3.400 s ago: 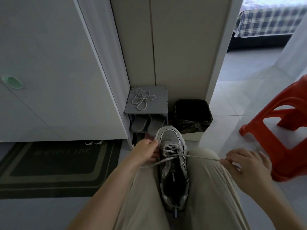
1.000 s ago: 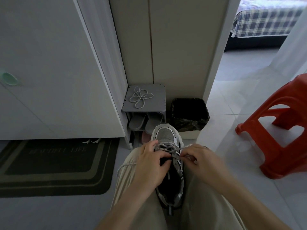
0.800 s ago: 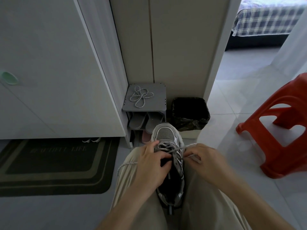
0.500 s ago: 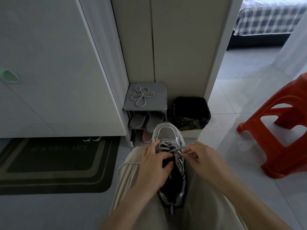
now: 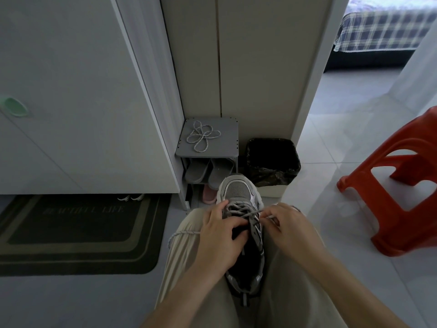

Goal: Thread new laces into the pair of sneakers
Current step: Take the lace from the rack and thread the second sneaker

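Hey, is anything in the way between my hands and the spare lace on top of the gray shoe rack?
Nothing visible covers the spare lace, alone on the rack top. Only the toe of the sneaker sits between; the left hand grips it, the right hand pinches its threaded lace.

One sneaker (image 5: pixel 237 190), two laces (image 5: pixel 203 136)

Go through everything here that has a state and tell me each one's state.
Sneaker: between the knees, partly laced.
Lace: threaded through front eyelets only.
Spare lace: loosely coiled on the shoe rack.
Left hand: grips the sneaker.
Right hand: pinches the lace.
Bin: open, bag-lined.
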Action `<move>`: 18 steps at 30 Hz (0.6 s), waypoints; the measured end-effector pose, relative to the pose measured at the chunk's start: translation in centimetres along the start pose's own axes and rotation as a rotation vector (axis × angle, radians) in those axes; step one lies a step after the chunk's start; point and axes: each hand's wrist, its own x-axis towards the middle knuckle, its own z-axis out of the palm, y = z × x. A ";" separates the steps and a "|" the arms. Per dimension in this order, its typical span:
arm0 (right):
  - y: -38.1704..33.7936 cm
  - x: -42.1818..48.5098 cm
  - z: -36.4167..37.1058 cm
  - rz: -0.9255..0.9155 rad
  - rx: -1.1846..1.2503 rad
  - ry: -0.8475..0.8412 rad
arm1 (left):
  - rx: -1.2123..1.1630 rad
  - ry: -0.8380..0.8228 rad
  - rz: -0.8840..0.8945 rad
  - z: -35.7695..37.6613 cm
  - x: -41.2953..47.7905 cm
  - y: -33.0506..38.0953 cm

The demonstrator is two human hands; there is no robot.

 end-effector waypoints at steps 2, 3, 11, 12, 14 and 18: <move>-0.2 0.0 0.0 -0.005 0.003 -0.002 | 0.001 -0.001 0.000 0.0 0.0 -0.1; -0.4 0.0 0.0 -0.008 0.011 -0.009 | 0.002 -0.003 0.001 0.0 0.0 -0.1; -0.9 0.2 0.4 -0.015 0.015 -0.042 | 0.013 0.004 -0.004 0.1 0.2 0.0; -1.0 0.2 0.4 -0.011 0.016 -0.056 | 0.013 0.013 -0.005 0.1 0.3 -0.1; -1.3 0.2 0.2 -0.010 0.020 -0.079 | 0.016 0.036 0.007 0.1 0.4 -0.2; -1.7 -0.3 -0.5 0.020 -0.006 -0.144 | 0.080 0.121 0.087 0.2 0.4 -0.5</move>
